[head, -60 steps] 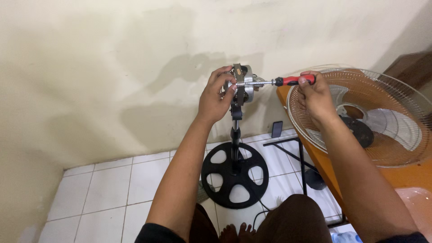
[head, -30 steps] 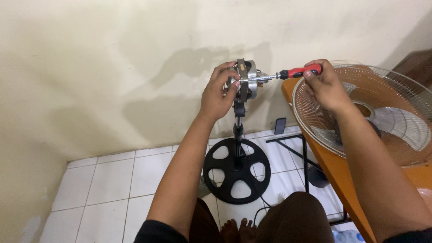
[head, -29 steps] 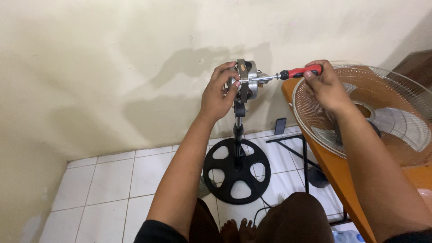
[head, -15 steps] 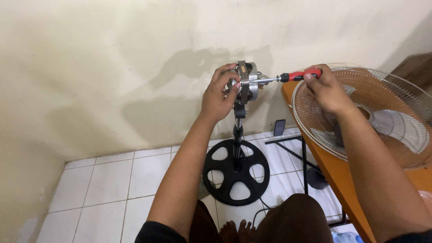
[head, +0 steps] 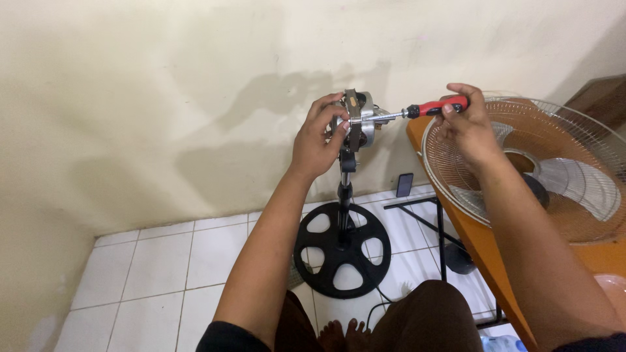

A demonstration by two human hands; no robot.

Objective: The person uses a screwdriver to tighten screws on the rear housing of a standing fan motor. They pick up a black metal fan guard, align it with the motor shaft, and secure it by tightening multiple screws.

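A single head-worn camera supplies the only view. It looks forward and downward from the person's eye level, facing a cream wall [head: 163, 85] and the white tiled floor [head: 156, 261] at its foot. Both forearms enter from the bottom edge and extend away from the lens, with the left hand [head: 316, 140] and right hand [head: 466, 127] at arm's length near frame centre. The person's knees and toes occupy the bottom edge.

Open space left of motor [head: 357, 120]; fan guard [head: 535, 169] crowding right.
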